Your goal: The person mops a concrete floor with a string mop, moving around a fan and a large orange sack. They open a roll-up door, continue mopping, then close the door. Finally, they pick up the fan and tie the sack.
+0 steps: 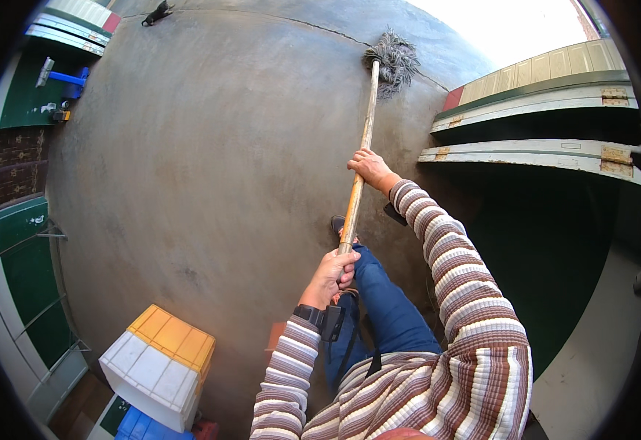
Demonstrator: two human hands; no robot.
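A mop with a long wooden handle (365, 139) runs away from me, and its grey string head (394, 60) lies on the concrete floor near the bright doorway. My left hand (331, 274) is closed around the near end of the handle, just in front of my body. Farther up the shaft, my right hand (371, 170) grips it with the fingers wrapped over. A dark band with a small device (320, 320) sits on my left wrist. Below the handle my legs in blue trousers (388, 293) show, with one shoe partly hidden behind it.
Yellow and white plastic crates (151, 374) are stacked at the lower left, above a blue one (148, 425). An open door with rusty hinges (533, 155) stands close on the right. A metal rack (38, 293) and blue item (71, 79) line the left. A small dark animal (157, 13) is far off.
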